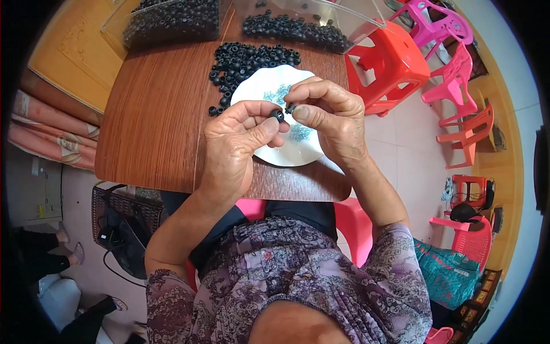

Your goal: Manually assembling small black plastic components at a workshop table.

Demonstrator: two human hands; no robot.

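Observation:
Both hands meet over a white scalloped plate (pixel 282 157) with blue-green speckled patches; whether these are printed or loose bits I cannot tell. Between thumb and fingers, my left hand (pixel 232 135) pinches a small black round bead-like piece (pixel 277 116) with a hole in its end. My right hand (pixel 335 117) is closed in a pinch on a smaller black part (pixel 290 108), held close beside the left hand's piece; its shape is mostly hidden by the fingertips. Beyond the plate lies a loose pile of similar black pieces (pixel 246 63) with holes.
Two clear bins, the left bin (pixel 114 26) and the right bin (pixel 358 17), hold many black pieces at the back of the wooden table (pixel 154 126). A red stool (pixel 401 57) stands right of the table, with pink chairs (pixel 452 92) farther off. Another person's feet (pixel 77 252) show at lower left.

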